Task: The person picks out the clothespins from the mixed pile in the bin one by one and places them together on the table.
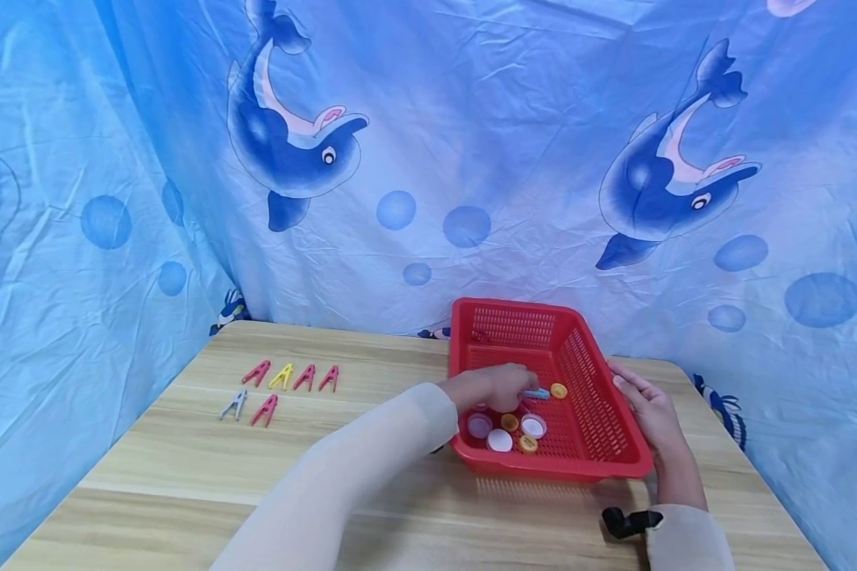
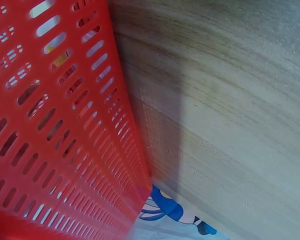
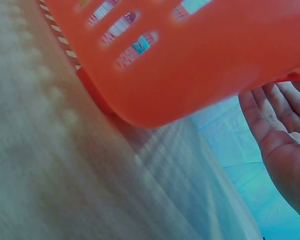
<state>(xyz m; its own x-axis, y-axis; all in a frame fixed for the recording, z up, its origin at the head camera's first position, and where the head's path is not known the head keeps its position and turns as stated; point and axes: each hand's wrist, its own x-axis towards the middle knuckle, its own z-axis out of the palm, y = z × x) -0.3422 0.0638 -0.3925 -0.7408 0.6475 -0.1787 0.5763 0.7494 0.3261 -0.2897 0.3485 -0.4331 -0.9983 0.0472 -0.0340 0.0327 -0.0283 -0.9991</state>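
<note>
A red slotted plastic basket point(image 1: 578, 468) stands at the right of the table. My left hand point(image 1: 509, 387) reaches over its left side and down into it. A narrow light-blue clothespin point(image 1: 537, 393) shows at the fingertips, pinched there; the rest of it is hidden by the hand. Bottle caps lie on the basket floor around that hand, among them a white cap point(image 1: 500, 440), an orange cap point(image 1: 528, 444) and a yellow cap point(image 1: 559, 390). My right hand point(image 1: 650, 408) grips the basket's right rim, thumb on top and fingers beneath, as the right wrist view shows.
Several clothespins lie in two rows on the left of the wooden table point(image 1: 186, 460): red point(image 1: 265, 410), yellow point(image 1: 282, 376) and grey point(image 1: 234, 404) ones. A blue dolphin-print curtain point(image 1: 414, 143) hangs behind the table and at both sides. A black strap piece point(image 1: 632, 523) is by my right wrist.
</note>
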